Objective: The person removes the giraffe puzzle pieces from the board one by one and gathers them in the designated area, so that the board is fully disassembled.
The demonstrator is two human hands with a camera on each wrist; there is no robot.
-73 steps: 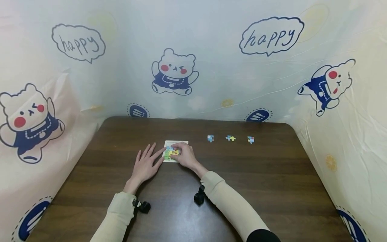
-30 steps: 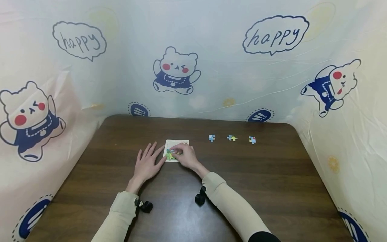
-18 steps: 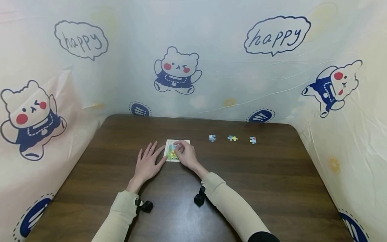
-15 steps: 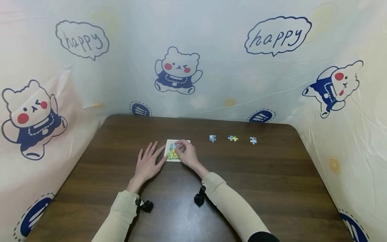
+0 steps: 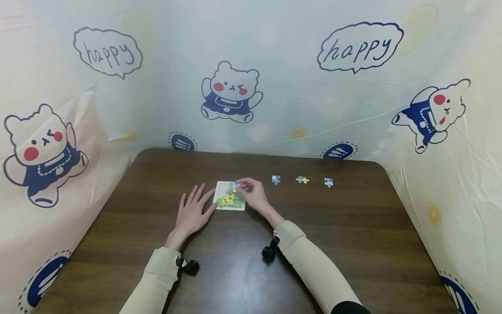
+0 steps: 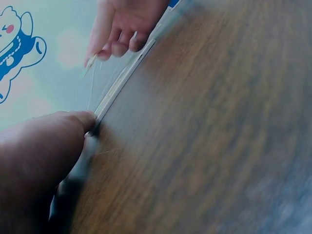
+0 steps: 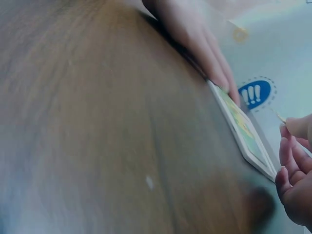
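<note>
A small white-framed jigsaw puzzle with a yellow and green picture lies on the table. My left hand rests beside it with fingers spread, thumb and index finger at its left edge. Over the puzzle's upper right part, my right hand pinches a puzzle piece between thumb and index finger. In the left wrist view that puzzle piece shows edge-on, raised above the frame. The right wrist view also has the puzzle piece at the fingertips, with the other fingers loosely curled.
To the right of the puzzle, three loose puzzle pieces lie in a row: a blue one, a blue and yellow one and a blue one with red. The brown table meets a printed curtain at the back and sides.
My right hand has moved from over the middle of the puzzle up and right, holding a piece, uncovering more of the picture. The left hand has stayed at the edge.
</note>
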